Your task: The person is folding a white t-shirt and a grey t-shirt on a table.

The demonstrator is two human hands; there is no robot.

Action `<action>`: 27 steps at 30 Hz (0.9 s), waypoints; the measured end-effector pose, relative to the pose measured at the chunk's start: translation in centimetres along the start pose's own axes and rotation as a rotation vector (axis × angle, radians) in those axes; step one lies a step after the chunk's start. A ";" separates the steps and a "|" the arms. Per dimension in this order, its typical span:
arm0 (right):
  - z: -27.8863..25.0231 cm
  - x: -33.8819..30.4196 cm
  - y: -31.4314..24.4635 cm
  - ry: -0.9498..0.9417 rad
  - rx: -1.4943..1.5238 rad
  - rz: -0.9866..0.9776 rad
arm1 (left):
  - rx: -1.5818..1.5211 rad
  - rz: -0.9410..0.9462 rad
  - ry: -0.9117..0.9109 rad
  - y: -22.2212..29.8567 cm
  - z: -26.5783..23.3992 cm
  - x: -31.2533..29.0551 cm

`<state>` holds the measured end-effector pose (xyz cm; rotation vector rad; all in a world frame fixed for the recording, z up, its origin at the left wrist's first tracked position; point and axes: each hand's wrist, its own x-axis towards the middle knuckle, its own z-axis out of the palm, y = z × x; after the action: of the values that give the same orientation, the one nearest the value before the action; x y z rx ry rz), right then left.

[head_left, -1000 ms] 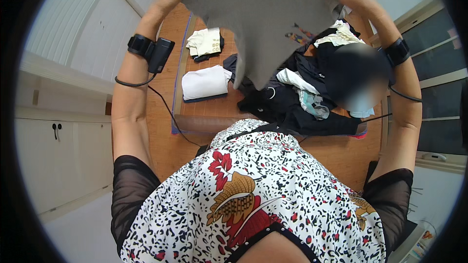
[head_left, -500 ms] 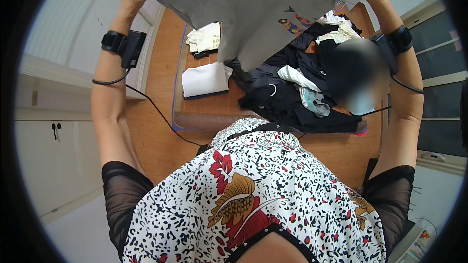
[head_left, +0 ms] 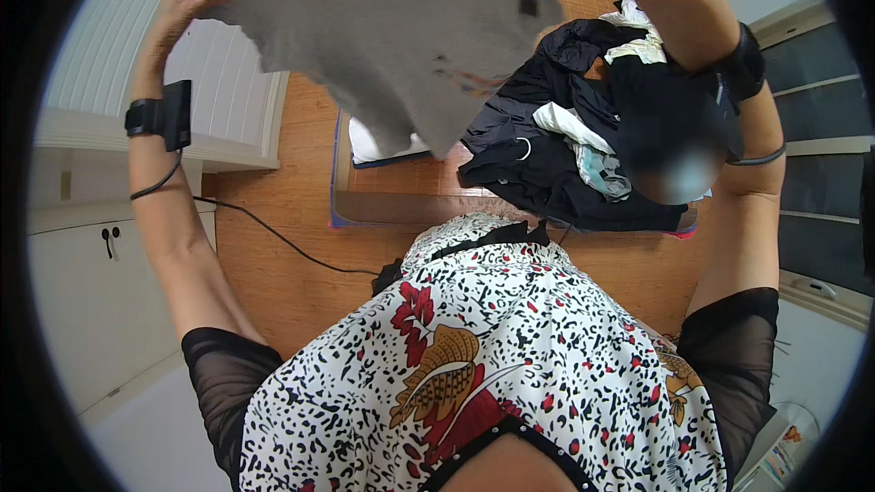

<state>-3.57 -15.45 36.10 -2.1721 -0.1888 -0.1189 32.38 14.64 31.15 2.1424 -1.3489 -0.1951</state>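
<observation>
A grey shirt (head_left: 365,27) with a small coloured print hangs spread out in the air at the top of the view. My left hand (head_left: 187,7) grips its left edge, thumb on the near side and fingers behind the cloth. My right forearm reaches across the upper right toward the shirt's other side; the hand itself is cut off by the top edge. Below the shirt, on a low brown mat-covered platform (head_left: 410,208), a folded white garment (head_left: 365,143) is partly covered by the hanging cloth.
Dark clothes (head_left: 565,182) lie heaped on the platform's right, with a white-and-teal garment (head_left: 592,159) and cream cloth (head_left: 638,46) among them. A blurred dark round patch (head_left: 670,128) hides part of the heap. White cabinets (head_left: 118,264) stand left; a black cable (head_left: 283,237) runs beside me.
My left hand has moved left and down with the shirt's edge. My right arm has swung inward to the left, its hand leaving the view. The shirt has shifted left and now covers the cream folded garment.
</observation>
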 end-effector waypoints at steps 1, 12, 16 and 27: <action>0.7 0.2 0.4 -0.011 0.038 0.000 | 0.009 -0.060 -0.053 -0.4 -1.1 0.3; 5.4 -6.2 11.5 0.229 0.887 0.266 | -0.338 0.023 -0.152 2.9 9.0 12.6; 7.7 -10.5 22.5 0.371 0.991 0.660 | -0.291 0.151 -0.405 0.6 24.0 19.6; 18.1 -28.3 52.3 0.725 0.814 1.289 | -0.018 0.209 -0.321 -3.9 64.4 19.4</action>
<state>-21.75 -32.63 -20.78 -1.0088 1.3109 -0.0560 17.62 -26.85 -19.85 1.9969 -1.7326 -0.4812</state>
